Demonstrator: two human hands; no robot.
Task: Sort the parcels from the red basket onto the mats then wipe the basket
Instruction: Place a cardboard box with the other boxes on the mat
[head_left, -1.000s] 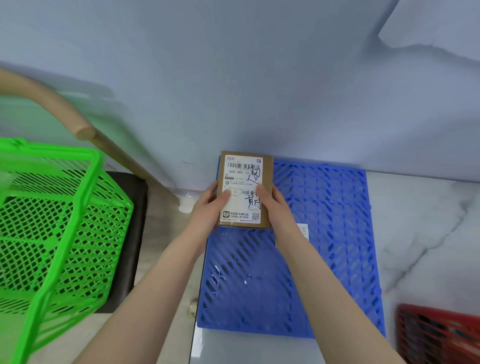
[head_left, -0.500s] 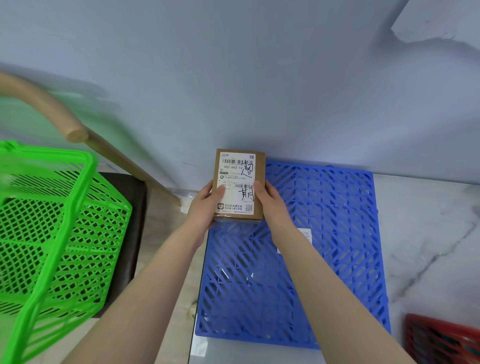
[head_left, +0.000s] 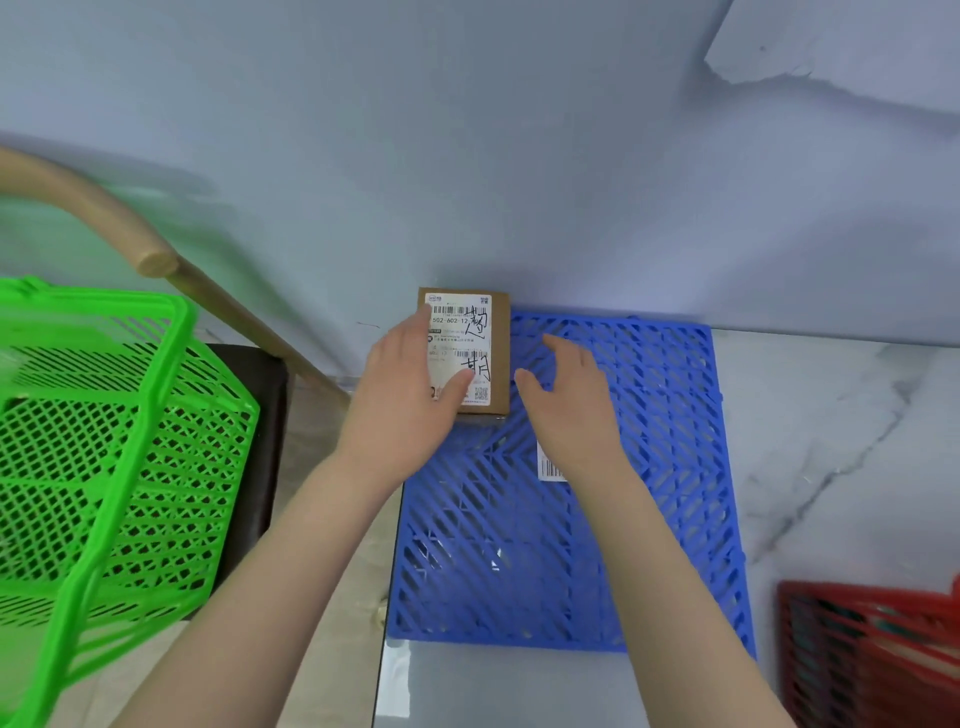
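A small brown cardboard parcel (head_left: 496, 343) with a white shipping label lies at the far left corner of the blue lattice mat (head_left: 649, 467), close to the wall. My left hand (head_left: 410, 405) rests on the parcel's left side, thumb across the label. Just to the parcel's right, my right hand (head_left: 566, 410) hovers over the mat with fingers spread, holding nothing. A corner of the red basket (head_left: 872, 654) shows at the bottom right edge.
A green plastic basket (head_left: 104, 467) sits on a dark stool (head_left: 260, 441) at the left. A wooden rail (head_left: 104, 223) slants down along the wall. The mat lies on a white marble surface (head_left: 841, 441); a small barcode sticker (head_left: 550, 467) lies on the mat.
The parcel has gone from held in both hands to lying at the mat's far left corner. My right hand has let go and moved right; my left hand still touches it.
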